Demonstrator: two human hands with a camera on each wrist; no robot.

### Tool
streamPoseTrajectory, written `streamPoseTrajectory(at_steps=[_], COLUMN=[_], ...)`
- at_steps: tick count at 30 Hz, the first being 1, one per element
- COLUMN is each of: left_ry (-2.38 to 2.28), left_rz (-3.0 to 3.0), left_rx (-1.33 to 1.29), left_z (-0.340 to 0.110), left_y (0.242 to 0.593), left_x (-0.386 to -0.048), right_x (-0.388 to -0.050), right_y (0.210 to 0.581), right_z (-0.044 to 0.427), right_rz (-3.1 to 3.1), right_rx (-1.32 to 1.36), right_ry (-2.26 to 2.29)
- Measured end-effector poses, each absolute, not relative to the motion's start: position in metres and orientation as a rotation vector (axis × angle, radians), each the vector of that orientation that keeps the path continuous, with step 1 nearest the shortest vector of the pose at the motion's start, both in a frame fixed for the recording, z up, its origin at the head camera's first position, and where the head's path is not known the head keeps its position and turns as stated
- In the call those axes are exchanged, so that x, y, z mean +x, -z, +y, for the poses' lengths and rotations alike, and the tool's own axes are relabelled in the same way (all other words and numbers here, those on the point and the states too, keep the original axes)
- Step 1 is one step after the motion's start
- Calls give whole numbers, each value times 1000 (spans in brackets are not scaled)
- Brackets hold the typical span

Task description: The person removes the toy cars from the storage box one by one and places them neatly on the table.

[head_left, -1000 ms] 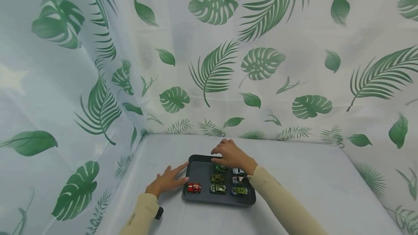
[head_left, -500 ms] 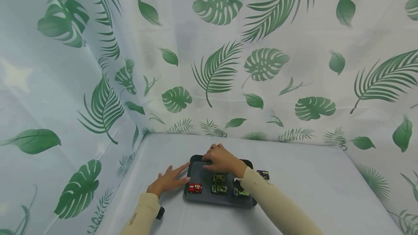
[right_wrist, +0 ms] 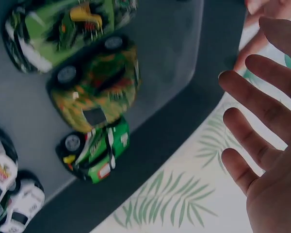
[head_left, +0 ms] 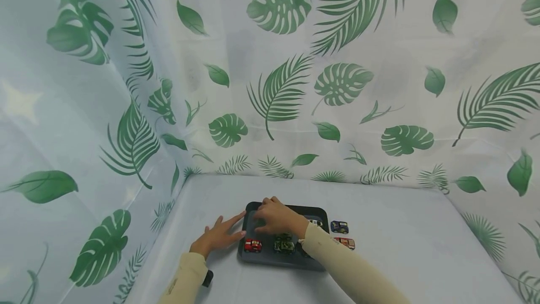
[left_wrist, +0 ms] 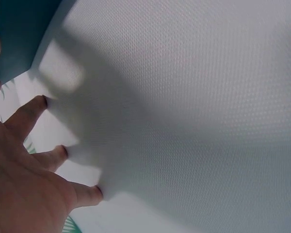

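My left hand (head_left: 217,237) touches the left rim of the dark grey tray (head_left: 280,263) with spread fingers; in the left wrist view its straight fingers (left_wrist: 26,116) reach toward the tray's side wall (left_wrist: 24,36). Over the left half of the tray hovers my right hand (head_left: 276,218), nothing in its grasp. A red toy car (head_left: 252,246) sits at the near left corner, with a camouflage toy car (head_left: 284,247) to its right. The right wrist view shows a green toy car (right_wrist: 99,150) beside an orange-green camouflage one (right_wrist: 94,92). White toy cars (right_wrist: 24,206) stand at lower left.
Right of the tray, a dark blue toy car (head_left: 339,227) and an orange-red toy car (head_left: 346,243) stand on the white table (head_left: 401,238). My right sleeve hides part of the tray. Leaf-patterned cloth (head_left: 295,144) hangs behind and at the left.
My right hand has moved left and slightly nearer across the tray. The two cars outside the tray have come into view beside the sleeve. My left hand stays at the rim.
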State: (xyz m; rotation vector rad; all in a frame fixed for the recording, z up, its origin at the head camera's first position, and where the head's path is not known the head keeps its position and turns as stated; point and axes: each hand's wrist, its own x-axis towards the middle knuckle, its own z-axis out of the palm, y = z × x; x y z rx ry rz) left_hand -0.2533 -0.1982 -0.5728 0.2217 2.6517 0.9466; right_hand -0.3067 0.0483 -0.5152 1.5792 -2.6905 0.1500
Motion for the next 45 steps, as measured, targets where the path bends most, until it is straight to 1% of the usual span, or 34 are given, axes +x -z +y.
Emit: streamPoseTrajectory(at_steps=[6,17,18,23,25,30,32,45], left_ry=[-915,-890,-899,-922,-922,-951,-945,-879], left_rz=[2656,2683,2686,2707,2712,2688,2681,2673], left_rx=[237,200,206,238,255,256,237,198], left_z=[-198,-198,-199,-210,-211,-201,-200,-197], left_y=[569,565,569,612,616,582,576,570], left_x=[-248,-250,-251,-269,-270,-255,-253,-253], right_x=[-298,-290,-290,-292,-291,-288,-288,-288], right_y=[522,531,533,539,540,539,539,541], right_z=[38,25,24,22,22,21,21,19], right_rz=[-2677,-2731,-2736,-2771,-2773,-2774,-2778,-2823], right_rx=[1642,1654,1655,1657,1661,1668,1671,1666], right_ry=[-125,-70,-61,-42,-49,-52,-48,-77])
